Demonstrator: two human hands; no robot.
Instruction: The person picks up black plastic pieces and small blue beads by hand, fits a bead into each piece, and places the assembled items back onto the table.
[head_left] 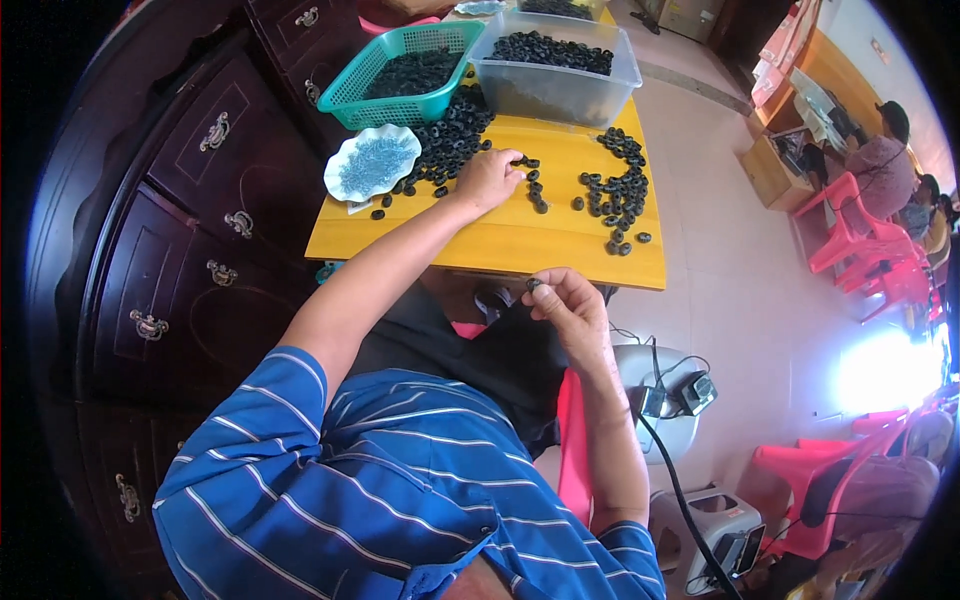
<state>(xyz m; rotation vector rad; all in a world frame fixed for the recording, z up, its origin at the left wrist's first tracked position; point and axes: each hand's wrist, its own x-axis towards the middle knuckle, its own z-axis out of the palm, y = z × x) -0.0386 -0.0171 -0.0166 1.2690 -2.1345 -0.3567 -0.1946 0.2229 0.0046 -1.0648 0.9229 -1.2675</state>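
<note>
My left hand (490, 180) reaches onto the yellow table, thumb and index finger apart beside a short row of small black rings (536, 190). Its fingertips are close to the upper end of that row; whether they touch a ring I cannot tell. In front of the table's near edge, my right hand (570, 308) pinches one black ring (533, 284) between thumb and fingers. A larger heap of black rings (452, 140) lies left of my left hand. Another loose cluster of black rings (622, 185) spreads along the right side.
A green basket (345, 108) and a clear plastic bin (550, 98), both holding black pieces, stand at the table's far side. A scalloped white dish (335, 182) holds small clear bluish bits. Dark drawers (190, 250) flank the left; a stool with cabled devices (675, 440) stands right.
</note>
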